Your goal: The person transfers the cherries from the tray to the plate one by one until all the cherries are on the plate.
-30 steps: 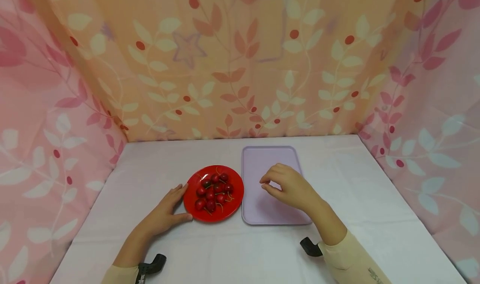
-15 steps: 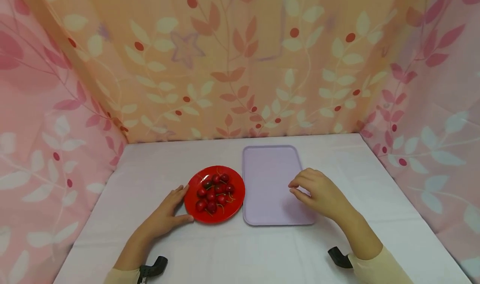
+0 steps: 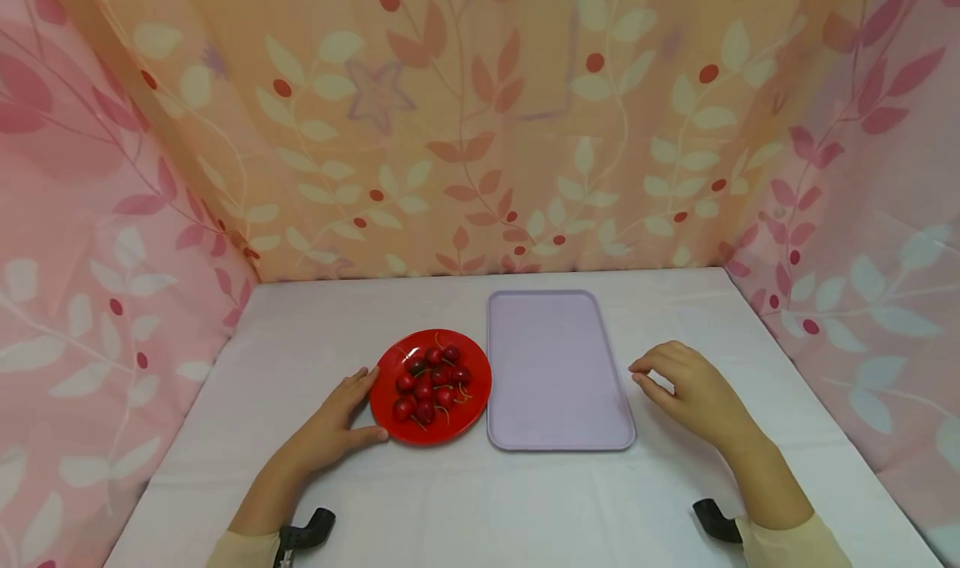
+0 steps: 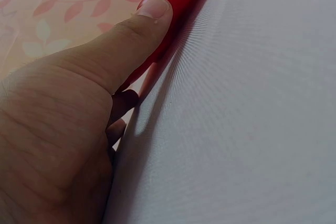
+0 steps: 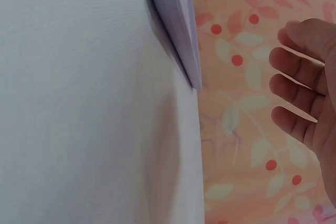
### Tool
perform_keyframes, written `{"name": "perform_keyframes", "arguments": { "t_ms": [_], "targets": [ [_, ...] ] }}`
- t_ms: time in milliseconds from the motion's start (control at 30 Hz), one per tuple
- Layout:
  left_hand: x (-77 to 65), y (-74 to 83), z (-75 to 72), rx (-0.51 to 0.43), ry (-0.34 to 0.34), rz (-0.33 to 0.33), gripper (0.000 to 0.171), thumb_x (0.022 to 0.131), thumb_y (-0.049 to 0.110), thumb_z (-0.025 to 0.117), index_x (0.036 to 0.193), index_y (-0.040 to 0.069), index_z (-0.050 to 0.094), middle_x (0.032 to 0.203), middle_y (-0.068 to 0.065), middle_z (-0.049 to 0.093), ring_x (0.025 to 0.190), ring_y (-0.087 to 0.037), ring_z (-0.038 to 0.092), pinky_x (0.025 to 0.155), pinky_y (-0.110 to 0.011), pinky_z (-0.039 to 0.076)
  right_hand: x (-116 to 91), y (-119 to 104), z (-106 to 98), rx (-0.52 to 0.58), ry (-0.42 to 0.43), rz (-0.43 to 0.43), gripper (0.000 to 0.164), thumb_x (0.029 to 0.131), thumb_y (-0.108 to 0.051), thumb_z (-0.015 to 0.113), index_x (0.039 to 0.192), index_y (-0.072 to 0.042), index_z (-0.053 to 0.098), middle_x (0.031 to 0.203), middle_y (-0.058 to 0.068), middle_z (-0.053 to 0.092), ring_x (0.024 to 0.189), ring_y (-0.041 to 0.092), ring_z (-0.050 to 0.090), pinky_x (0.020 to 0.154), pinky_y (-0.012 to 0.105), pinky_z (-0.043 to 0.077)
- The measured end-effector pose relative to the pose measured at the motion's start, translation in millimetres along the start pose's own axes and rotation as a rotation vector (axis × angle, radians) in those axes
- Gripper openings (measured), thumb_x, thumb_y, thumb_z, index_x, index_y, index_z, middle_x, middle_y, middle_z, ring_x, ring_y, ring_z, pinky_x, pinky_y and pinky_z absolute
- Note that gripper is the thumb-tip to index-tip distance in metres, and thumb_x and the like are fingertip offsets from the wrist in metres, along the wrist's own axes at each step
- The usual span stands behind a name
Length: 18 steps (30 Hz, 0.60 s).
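Note:
Several dark red cherries (image 3: 424,389) with stems lie heaped in a round red plate (image 3: 472,409). At the plate's left side my left hand (image 3: 330,426) rests with thumb and fingers spread, touching the rim. The left wrist view has the thumb (image 4: 142,24) of that hand lying against the red rim. Just right of the flat lilac tray (image 3: 555,376) is my right hand (image 3: 697,397), raised above the table, its fingers loosely bent and holding nothing. Bare fingers (image 5: 294,90) and the tray's edge (image 5: 181,30) appear apart in the right wrist view.
The plate and tray stand side by side, nearly touching, on a white cloth-covered table (image 3: 465,510). Patterned curtains enclose the table at the back (image 3: 450,176), left and right. Black camera mounts (image 3: 307,530) sit on both wrists.
My right hand has moved right, from over the tray to beyond its right edge, with fingers still loosely bent. The left hand, plate and cherries have stayed in place.

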<state>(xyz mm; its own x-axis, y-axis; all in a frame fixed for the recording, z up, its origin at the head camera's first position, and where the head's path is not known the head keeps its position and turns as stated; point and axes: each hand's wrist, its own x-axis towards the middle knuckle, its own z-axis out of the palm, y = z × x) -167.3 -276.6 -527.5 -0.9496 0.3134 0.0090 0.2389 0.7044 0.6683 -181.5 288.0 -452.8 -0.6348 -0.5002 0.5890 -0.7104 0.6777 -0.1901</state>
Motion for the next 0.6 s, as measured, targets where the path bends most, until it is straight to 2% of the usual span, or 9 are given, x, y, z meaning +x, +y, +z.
{"name": "perform_keyframes", "arguments": {
  "t_ms": [267, 433, 600],
  "targets": [
    [0.7, -1.3, 3.6, -0.009, -0.018, -0.030, 0.106, 0.078, 0.059, 0.082, 0.164, 0.028, 0.027, 0.169, -0.013, 0.025, 0.155, -0.046, 0.014, 0.118, -0.072, 0.018, -11.7, 8.5, 2.1, -0.024, 0.009, 0.045, 0.025, 0.076, -0.005, 0.086, 0.095, -0.018, 0.075, 0.090, -0.009, 0.070, 0.091, 0.010, 0.062, 0.085, 0.028, 0.046],
    [-3.5, -4.9, 3.2, 0.007, 0.001, -0.002, 0.105, 0.079, 0.057, 0.082, 0.163, 0.024, 0.029, 0.168, -0.017, 0.026, 0.153, -0.050, 0.016, 0.118, -0.074, 0.018, -19.0, 16.8, 2.1, -0.038, 0.019, 0.065, 0.024, 0.076, -0.004, 0.085, 0.094, -0.016, 0.075, 0.089, -0.009, 0.070, 0.089, 0.011, 0.062, 0.083, 0.027, 0.046],
    [-0.2, -4.2, 0.5, 0.019, 0.004, 0.009, 0.103, 0.080, 0.057, 0.081, 0.164, 0.027, 0.028, 0.168, -0.017, 0.025, 0.153, -0.050, 0.016, 0.117, -0.074, 0.020, -29.7, 24.8, 0.0, -0.041, 0.017, 0.217, 0.021, 0.081, -0.005, 0.084, 0.097, -0.017, 0.077, 0.093, -0.010, 0.071, 0.094, 0.014, 0.062, 0.091, 0.017, 0.041]
  ]
}}
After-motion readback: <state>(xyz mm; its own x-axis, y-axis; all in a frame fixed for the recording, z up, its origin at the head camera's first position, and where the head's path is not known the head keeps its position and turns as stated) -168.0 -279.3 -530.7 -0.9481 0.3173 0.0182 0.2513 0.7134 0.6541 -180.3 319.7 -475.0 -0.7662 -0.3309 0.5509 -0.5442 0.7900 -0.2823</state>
